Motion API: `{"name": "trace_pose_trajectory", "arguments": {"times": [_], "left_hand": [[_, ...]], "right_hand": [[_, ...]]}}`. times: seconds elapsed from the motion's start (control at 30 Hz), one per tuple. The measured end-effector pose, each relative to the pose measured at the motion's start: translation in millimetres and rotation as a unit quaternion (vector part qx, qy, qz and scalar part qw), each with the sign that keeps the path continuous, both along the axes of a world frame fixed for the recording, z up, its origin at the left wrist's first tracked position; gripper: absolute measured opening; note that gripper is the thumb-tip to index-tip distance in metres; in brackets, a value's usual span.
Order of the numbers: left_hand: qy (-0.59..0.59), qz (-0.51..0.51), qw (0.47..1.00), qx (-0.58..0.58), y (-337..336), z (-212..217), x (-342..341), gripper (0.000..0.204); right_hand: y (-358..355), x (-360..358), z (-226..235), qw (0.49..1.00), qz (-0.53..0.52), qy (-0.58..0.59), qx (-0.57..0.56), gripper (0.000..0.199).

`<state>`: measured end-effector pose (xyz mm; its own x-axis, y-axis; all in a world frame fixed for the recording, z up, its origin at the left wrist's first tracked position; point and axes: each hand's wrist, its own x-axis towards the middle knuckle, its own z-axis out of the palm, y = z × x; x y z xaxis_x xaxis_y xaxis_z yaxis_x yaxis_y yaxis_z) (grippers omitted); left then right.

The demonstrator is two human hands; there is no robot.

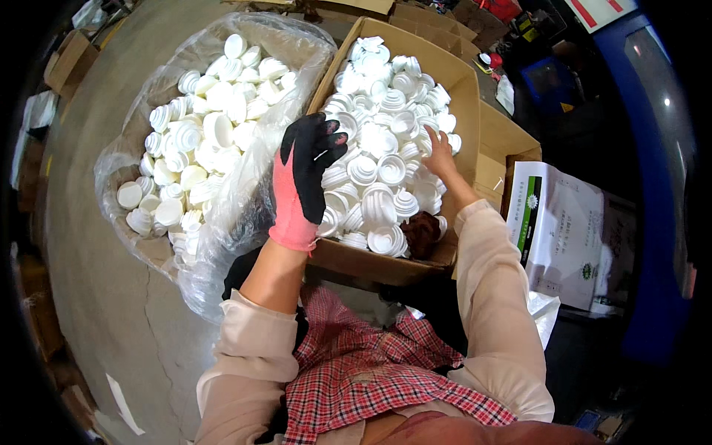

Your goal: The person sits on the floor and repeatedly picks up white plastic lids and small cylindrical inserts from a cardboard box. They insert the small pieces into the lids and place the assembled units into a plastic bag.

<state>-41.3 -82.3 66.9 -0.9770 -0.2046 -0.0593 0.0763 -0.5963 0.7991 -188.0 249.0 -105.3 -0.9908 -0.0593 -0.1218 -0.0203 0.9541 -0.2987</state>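
A cardboard box [467, 96] in front of me is heaped with white ridged, cup-shaped plastic pieces [391, 169]. My left hand [304, 163], in a pink and black glove, hovers over the box's left edge. Its fingers are loosely bent and apart, and I see nothing in them. At the box's right side, my bare right hand [441, 156] reaches over the pieces, fingers stretched and apart. Whether its fingertips touch a piece I cannot tell. A dark brown crumpled thing [423, 233] lies in the box's near right corner.
To the left stands a second box lined with clear plastic film [248, 178], holding similar off-white pieces [215, 130]. On the right are a white printed carton [564, 230] and a blue machine [660, 185]. Concrete floor [104, 259] stretches along the left.
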Motion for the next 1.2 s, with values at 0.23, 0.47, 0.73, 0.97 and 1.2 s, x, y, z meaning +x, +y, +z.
{"name": "trace_pose_trajectory", "arguments": {"times": [0.23, 0.47, 0.73, 0.97, 1.2], "left_hand": [[-0.001, 0.002, 1.0, 0.001, 9, 3, -6, 0.039], [0.0, -0.004, 1.0, 0.019, 7, -3, -9, 0.037], [0.019, -0.02, 1.0, 0.008, 11, -11, -12, 0.033], [0.013, -0.079, 0.996, -0.029, 19, -28, -12, 0.046], [-0.02, -0.108, 0.991, -0.072, 37, -29, -8, 0.045]], "right_hand": [[29, -51, -46, 0.994, 0.064, -0.069, 0.051, 0.093], [-1, -15, 10, 0.967, 0.138, -0.119, 0.177, 0.067], [-27, 107, 103, 0.971, 0.141, -0.052, 0.184, 0.05], [-40, 225, 141, 0.957, 0.276, -0.066, -0.055, 0.053], [99, 243, 130, 0.951, -0.018, -0.029, -0.308, 0.033]]}}
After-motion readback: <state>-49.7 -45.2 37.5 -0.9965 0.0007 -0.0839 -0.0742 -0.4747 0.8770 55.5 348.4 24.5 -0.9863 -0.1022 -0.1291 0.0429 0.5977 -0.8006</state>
